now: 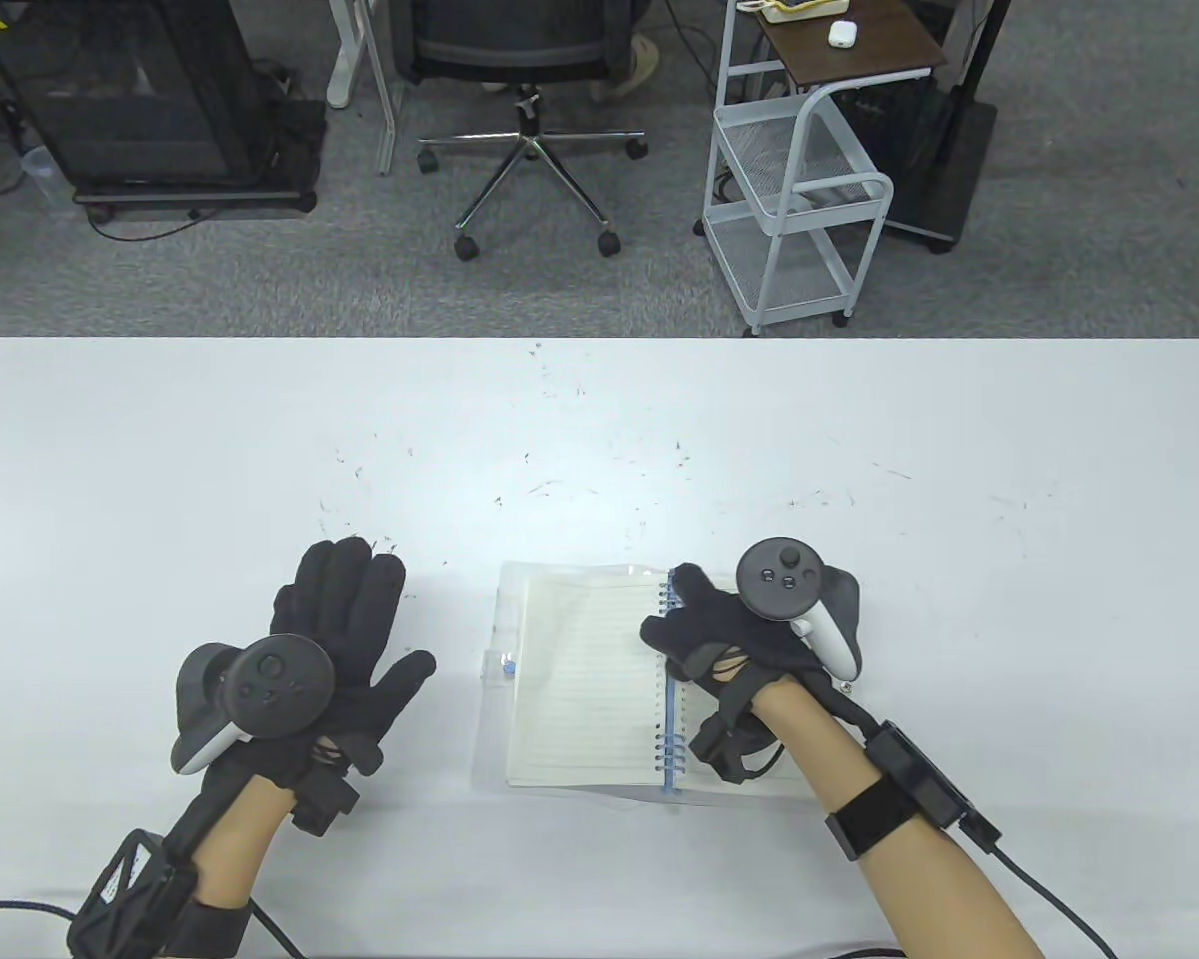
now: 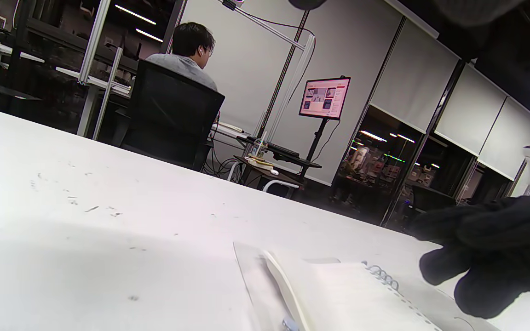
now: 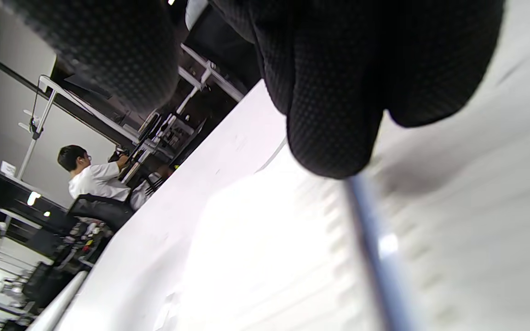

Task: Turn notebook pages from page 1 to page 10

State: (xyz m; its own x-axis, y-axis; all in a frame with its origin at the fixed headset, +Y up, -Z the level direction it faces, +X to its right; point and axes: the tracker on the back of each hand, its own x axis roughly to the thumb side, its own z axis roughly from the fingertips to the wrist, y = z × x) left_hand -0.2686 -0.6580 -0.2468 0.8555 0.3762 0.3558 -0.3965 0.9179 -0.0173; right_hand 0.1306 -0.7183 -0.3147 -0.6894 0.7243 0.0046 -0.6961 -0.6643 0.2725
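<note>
While spread flat, left hand (image 1: 345,639) well left of notebook (image 1: 585,684); right hand (image 1: 734,624), fingers curled, over its spiral.

An office that doubles as a research lab. Beyond the white work table (image 1: 599,440) lies grey carpet (image 1: 260,280), on which stand a swivel office chair (image 1: 530,90) on castors, a black wheeled cabinet (image 1: 150,100) and a white wire trolley (image 1: 799,200) with a wooden top. In the left wrist view, a seated colleague (image 2: 187,59) works at a desk, a monitor on a stand (image 2: 324,97) glows, roller blinds (image 2: 412,78) cover glazed partitions, and aluminium framing (image 2: 99,59) rises nearby. The right wrist view shows a second person seated (image 3: 90,177).
</note>
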